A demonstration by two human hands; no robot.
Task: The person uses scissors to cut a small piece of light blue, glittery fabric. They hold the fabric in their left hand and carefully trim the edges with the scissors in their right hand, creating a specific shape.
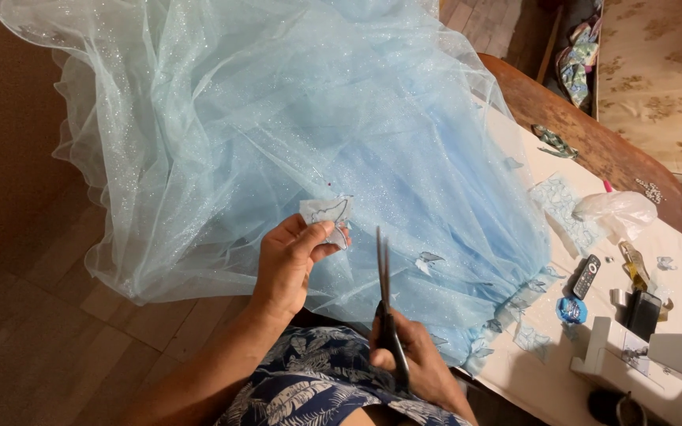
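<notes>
so the right hand covers the scissors' handles, can't see the finger loops at all. The blue tulle dress runs off the top edge, and its folds hide most of the table underneath. The white sewing machine is cut off at the bottom right corner. The small bits beside the remote are too tiny to make out

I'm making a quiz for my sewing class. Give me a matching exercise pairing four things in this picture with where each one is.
Things:
1. scissors
2. small fabric cutout
3. remote control
4. tulle dress

Places:
A. lying on the white table
B. pinched in the left hand
C. spread from the table down toward the floor
D. gripped in the right hand, blades closed

Pairs: 1-D, 2-B, 3-A, 4-C
</notes>
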